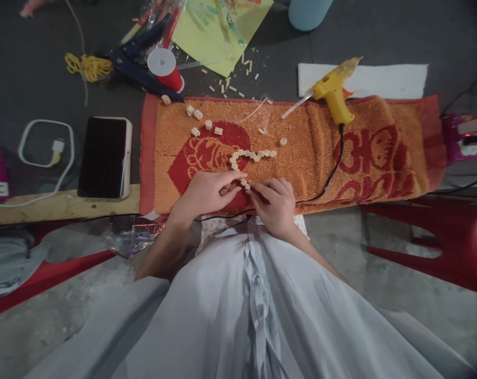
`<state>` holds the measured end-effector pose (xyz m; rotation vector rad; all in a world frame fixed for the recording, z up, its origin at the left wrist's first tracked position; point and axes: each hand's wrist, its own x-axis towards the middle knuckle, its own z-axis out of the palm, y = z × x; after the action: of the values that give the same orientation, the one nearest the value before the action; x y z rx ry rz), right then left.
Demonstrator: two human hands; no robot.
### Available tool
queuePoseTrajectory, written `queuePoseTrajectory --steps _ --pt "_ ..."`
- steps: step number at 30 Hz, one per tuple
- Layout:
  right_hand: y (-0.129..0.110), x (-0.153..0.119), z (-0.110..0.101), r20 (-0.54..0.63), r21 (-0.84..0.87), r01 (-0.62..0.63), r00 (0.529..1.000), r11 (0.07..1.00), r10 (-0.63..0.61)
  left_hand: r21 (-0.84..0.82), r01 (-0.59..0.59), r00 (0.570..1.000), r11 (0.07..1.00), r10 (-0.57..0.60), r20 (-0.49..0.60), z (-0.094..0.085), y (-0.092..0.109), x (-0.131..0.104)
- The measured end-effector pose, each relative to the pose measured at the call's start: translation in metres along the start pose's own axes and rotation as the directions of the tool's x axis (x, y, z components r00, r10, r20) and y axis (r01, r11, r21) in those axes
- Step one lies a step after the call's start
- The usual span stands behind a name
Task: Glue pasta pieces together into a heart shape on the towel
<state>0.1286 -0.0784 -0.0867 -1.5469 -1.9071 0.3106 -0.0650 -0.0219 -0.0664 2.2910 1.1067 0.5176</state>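
Observation:
A strand of small cream-coloured beads or pieces (257, 155) curves over the orange and red towel (297, 158) and runs down to my fingers. My left hand (209, 192) pinches its near part between thumb and forefinger. On the other side of the strand's end, my right hand (273, 201) has its fingers closed at the same pieces. Several loose cream clusters (209, 125) lie on the towel beyond my left hand, and a single cluster (283, 141) sits farther right. Exactly how the pieces are joined is too small to tell.
A yellow glue gun (335, 92) rests at the towel's back right, its black cord (335, 171) trailing toward me. A red-and-white spool (165, 68), dark blue pliers-like tool (133, 68) and cut bits (232, 88) lie behind. A phone (104, 158) is at left.

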Motion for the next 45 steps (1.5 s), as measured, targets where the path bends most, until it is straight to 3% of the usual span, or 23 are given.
queuePoseTrajectory --steps 16,26,45 --pt "0.002 0.001 0.003 -0.036 -0.019 0.011 0.999 1.000 -0.011 0.087 -0.056 0.998 0.995 0.057 -0.014 0.003 -0.001 0.001" --pt "0.002 0.002 0.002 -0.050 -0.030 0.025 0.998 0.999 -0.027 0.221 -0.108 0.971 0.969 0.151 -0.186 0.005 0.007 -0.016" --pt "0.005 0.004 0.001 -0.037 0.003 0.037 0.999 0.999 -0.036 0.289 -0.089 0.975 0.953 0.143 -0.168 0.008 0.007 -0.020"
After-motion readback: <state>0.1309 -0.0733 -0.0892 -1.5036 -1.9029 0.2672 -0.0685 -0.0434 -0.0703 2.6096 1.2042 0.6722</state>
